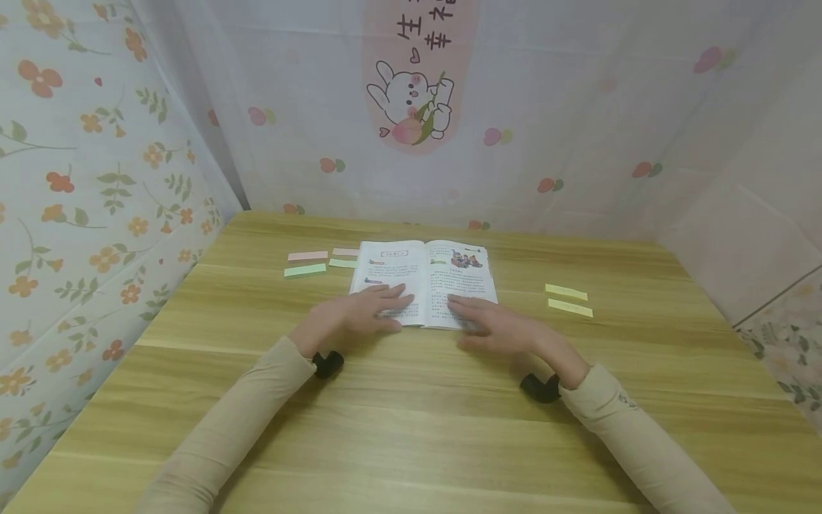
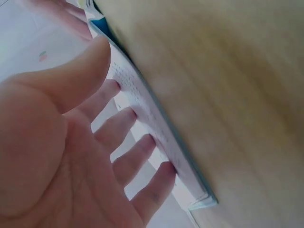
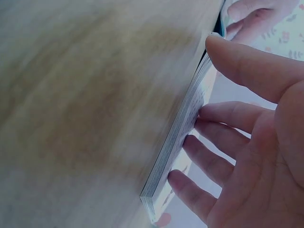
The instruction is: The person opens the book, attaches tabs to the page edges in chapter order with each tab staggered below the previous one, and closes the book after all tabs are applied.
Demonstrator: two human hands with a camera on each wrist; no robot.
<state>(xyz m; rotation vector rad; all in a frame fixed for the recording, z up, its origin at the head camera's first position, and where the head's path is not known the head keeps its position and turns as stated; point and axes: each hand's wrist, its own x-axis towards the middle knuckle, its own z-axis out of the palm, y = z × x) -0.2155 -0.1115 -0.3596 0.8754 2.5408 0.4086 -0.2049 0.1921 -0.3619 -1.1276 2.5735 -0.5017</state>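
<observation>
An open book (image 1: 427,275) lies flat on the wooden table, printed text on both pages and a small coloured picture on the right one. My left hand (image 1: 362,308) rests its fingertips on the left page; in the left wrist view the fingers (image 2: 124,124) are spread and fairly straight, with the thumb apart from them. On the right page, the fingertips of my right hand (image 1: 497,325) touch the paper. Seen from the right wrist, those fingers (image 3: 204,159) are extended over the thick stack of page edges, and neither hand grips anything.
Left of the book lie pink (image 1: 308,255) and green (image 1: 305,270) paper strips, with another pink (image 1: 347,252) and green one (image 1: 343,263) beside its edge. To the right are two yellow strips (image 1: 568,300). Patterned cloth (image 1: 539,114) hangs behind the wooden table (image 1: 411,428).
</observation>
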